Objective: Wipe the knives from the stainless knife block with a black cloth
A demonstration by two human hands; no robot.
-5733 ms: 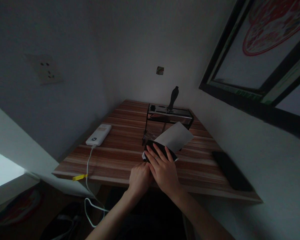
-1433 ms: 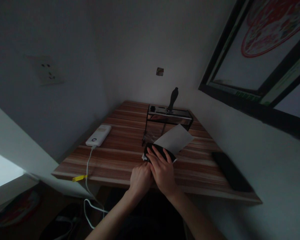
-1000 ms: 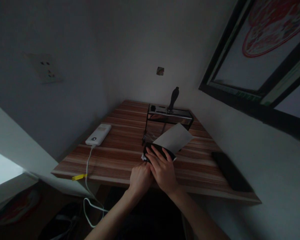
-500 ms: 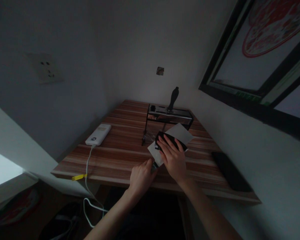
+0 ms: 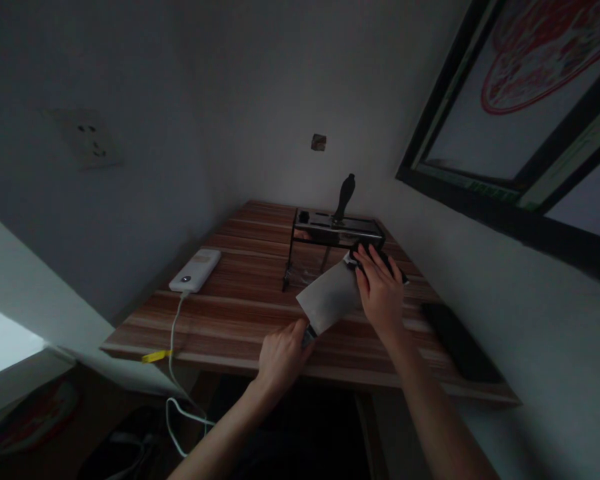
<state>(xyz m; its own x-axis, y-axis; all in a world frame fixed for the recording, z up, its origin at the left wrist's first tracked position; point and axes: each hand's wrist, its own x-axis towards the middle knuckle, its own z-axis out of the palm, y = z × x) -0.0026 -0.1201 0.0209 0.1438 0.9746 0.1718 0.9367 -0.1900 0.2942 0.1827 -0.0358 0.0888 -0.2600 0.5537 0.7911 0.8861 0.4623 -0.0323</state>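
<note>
My left hand (image 5: 284, 350) is closed around the handle of a cleaver (image 5: 331, 297) near the table's front edge. The cleaver's broad grey blade points away to the right, above the wood-grain table (image 5: 240, 313). At the blade's far end, my right hand (image 5: 384, 293) grips a black object (image 5: 356, 251) with a pale bit at its left end; its kind cannot be made out under my fingers. Behind the blade stands a black-framed knife rack (image 5: 293, 250), with a black knife handle (image 5: 347, 195) sticking up from its top.
A white power bank (image 5: 196, 270) lies at the table's left, its white cable (image 5: 174, 333) hanging over the front edge past a yellow strip (image 5: 155, 357). On the right lies a flat black object (image 5: 460, 341). Walls close in behind and at the sides, with a framed picture (image 5: 545, 87) at right.
My right hand has slid the black object along the blade, away and to the right, from its middle to the far end. The left hand has stayed in place on the handle.
</note>
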